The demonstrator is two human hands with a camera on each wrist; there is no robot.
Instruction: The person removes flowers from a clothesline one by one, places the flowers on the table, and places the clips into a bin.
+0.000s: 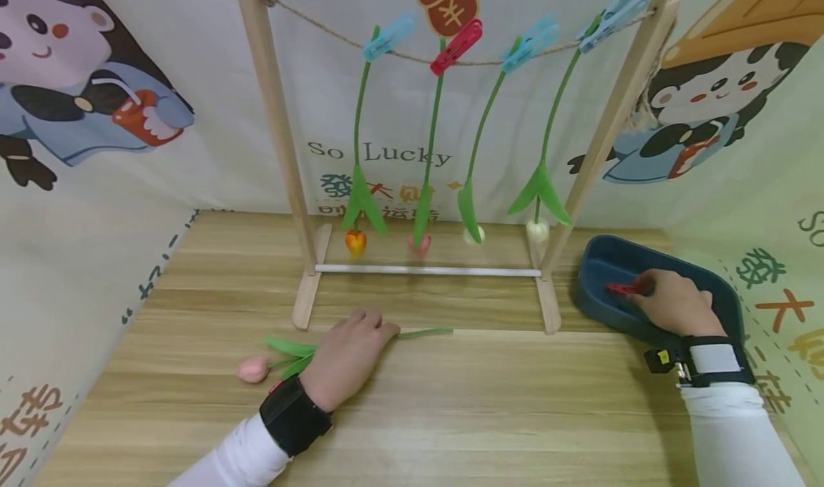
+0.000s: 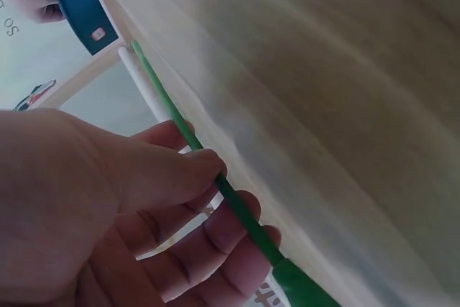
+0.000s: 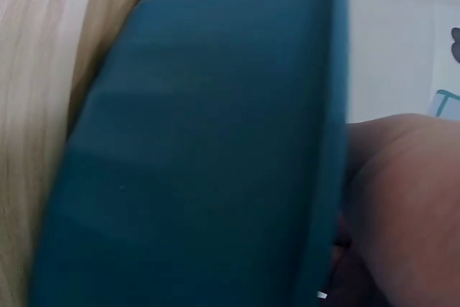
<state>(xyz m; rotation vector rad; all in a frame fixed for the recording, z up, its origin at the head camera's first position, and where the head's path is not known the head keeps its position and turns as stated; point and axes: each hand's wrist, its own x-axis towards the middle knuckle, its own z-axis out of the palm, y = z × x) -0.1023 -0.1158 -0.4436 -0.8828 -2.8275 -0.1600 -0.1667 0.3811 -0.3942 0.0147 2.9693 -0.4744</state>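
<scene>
A pink tulip point(image 1: 254, 369) lies on the wooden table, its bloom to the left. My left hand point(image 1: 350, 357) pinches its green stem point(image 2: 244, 213) between thumb and fingers, as the left wrist view shows. My right hand point(image 1: 679, 302) reaches into a dark blue bin point(image 1: 595, 315) and pinches a red clothespin point(image 1: 621, 288) by one end. In the right wrist view the bin's wall point(image 3: 194, 134) hides most of the fingers and the clothespin.
A wooden rack point(image 1: 273, 108) holds a twine line point(image 1: 322, 27). Several tulips hang bloom-down from it on blue clothespins point(image 1: 531, 43) and a red one point(image 1: 457, 47). A white crossbar point(image 1: 428, 270) joins the rack's feet. Printed cloth point(image 1: 212, 136) stands behind and at the sides.
</scene>
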